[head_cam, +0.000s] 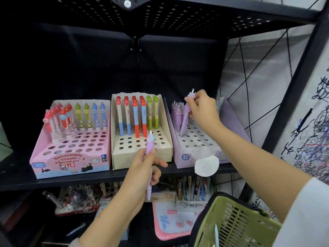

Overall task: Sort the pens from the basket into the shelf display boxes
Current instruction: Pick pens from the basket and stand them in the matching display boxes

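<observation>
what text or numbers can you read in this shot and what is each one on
"Retractable eraser": front of the pink display box, above large stylised characters I cannot read.
"6": price tag on the lower shelf.
Handwritten price label beside it: looks like a "2", the rest unclear.
Blue badge on the lilac display box: too small to read.
Print on the pen barrels in the cream display box: too small.
Scribbles on the white board at right: illegible.

Lilac pen (184, 118) tilted over purple box (229, 111); another (149, 175) upright
</observation>
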Demonstrator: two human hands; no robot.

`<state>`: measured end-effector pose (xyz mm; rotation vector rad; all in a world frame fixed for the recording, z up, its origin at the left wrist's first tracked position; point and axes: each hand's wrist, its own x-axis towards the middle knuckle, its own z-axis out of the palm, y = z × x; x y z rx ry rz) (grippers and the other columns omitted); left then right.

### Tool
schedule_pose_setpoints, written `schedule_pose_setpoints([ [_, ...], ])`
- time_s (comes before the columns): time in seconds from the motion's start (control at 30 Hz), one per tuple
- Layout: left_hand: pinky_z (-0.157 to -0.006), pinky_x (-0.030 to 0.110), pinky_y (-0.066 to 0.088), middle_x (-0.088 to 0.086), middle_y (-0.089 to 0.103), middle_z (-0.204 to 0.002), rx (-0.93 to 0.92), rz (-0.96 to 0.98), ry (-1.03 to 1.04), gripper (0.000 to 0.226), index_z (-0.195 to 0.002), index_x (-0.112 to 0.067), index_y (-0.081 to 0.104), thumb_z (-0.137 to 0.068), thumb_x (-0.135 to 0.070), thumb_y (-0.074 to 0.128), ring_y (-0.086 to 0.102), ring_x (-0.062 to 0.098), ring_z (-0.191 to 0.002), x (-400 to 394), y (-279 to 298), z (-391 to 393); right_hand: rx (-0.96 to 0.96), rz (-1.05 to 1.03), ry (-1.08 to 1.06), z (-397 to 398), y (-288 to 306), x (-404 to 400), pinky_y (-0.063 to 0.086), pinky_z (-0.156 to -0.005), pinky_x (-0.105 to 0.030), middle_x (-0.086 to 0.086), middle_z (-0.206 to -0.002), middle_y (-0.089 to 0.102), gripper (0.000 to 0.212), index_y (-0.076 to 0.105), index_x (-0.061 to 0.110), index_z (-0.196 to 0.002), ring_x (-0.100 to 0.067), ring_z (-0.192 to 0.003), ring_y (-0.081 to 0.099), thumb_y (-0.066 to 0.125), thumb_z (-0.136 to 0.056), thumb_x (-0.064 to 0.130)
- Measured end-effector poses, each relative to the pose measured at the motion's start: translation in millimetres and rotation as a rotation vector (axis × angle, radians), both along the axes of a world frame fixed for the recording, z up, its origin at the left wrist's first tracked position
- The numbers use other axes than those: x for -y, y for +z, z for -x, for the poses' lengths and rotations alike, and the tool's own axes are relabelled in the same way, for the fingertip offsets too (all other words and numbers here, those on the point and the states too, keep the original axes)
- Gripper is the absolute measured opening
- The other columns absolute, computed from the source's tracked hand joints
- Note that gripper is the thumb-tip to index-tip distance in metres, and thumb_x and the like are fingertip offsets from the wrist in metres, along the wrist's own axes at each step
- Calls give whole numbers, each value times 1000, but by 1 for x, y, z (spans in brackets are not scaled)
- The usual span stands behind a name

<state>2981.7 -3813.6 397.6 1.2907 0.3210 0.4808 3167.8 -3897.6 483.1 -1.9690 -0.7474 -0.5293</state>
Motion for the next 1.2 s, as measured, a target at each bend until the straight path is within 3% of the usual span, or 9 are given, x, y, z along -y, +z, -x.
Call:
schedule_pose_setpoints([
  [0.1,-33,17,25,0,64,-57,4,54,-17,18,-99,-13,48,-99,-25,35,35,8,-33,-2,1,0,4,63,-6,-3,-3,-3,49,-55,-27,-4,-71,57,22,42,11,-87,-21,-64,60,54,-94,28],
  [0.2,-32,18,24,1,64,-57,-10,62,-6,15,-96,-10,44,-99,-22,35,34,9,-32,-3,0,0,-86,190,16,-4,-19,-7,53,-65,-36,-12,-81,62,20,43,9,-89,-26,-73,63,52,-95,26],
  [0.33,-34,18,25,-1,66,-59,-16,17,25,11,-95,-9,43,-99,-17,37,35,8,-35,-1,0,2,-93,362,17,-1,-36,-12,36,-56,-28,-3,-72,51,21,43,9,-89,-17,-61,48,49,-96,28],
  [0.5,-39,17,34,-6,66,-60,6,-35,35,7,-98,-12,46,-98,-18,43,41,7,-40,-2,3,5,39,185,-76,19,-35,-4,39,-63,-26,4,-80,53,19,50,13,-98,-13,-74,51,56,-92,30],
  [0.6,-40,18,36,-7,66,-60,25,-54,37,7,-98,-13,46,-97,-19,43,42,7,-41,0,4,4,-80,112,216,53,-31,1,39,-60,-10,12,-77,57,15,58,21,-87,0,-69,52,55,-91,36],
  [0.77,-48,19,47,-5,70,-71,20,-135,16,15,-104,-12,49,-96,-25,45,56,7,-51,10,3,3,-429,227,598,92,-35,6,46,-54,-10,5,-71,63,20,62,19,-78,1,-56,56,55,-92,31],
  [0.9,-90,25,45,-14,63,-111,-40,-269,5,25,-119,-32,45,-94,-32,46,59,2,-98,6,3,6,-397,-89,424,67,-10,8,56,-72,-27,-1,-82,66,17,54,21,-84,-16,-77,67,45,-98,22],
  [1.1,-65,-4,38,-27,50,-116,-85,-376,-83,33,-126,-36,43,-96,-24,47,44,-24,-90,4,7,9,-82,-74,37,3,3,19,53,-69,-41,-11,-81,64,20,50,7,-95,-27,-75,65,46,-97,26],
  [1.2,-67,-8,35,-21,54,-121,-84,-382,-83,29,-122,-30,49,-96,-19,48,46,-22,-96,5,6,8,-7,37,-16,-7,-8,17,41,-51,-21,1,-65,52,18,48,9,-94,-10,-55,48,47,-97,26],
])
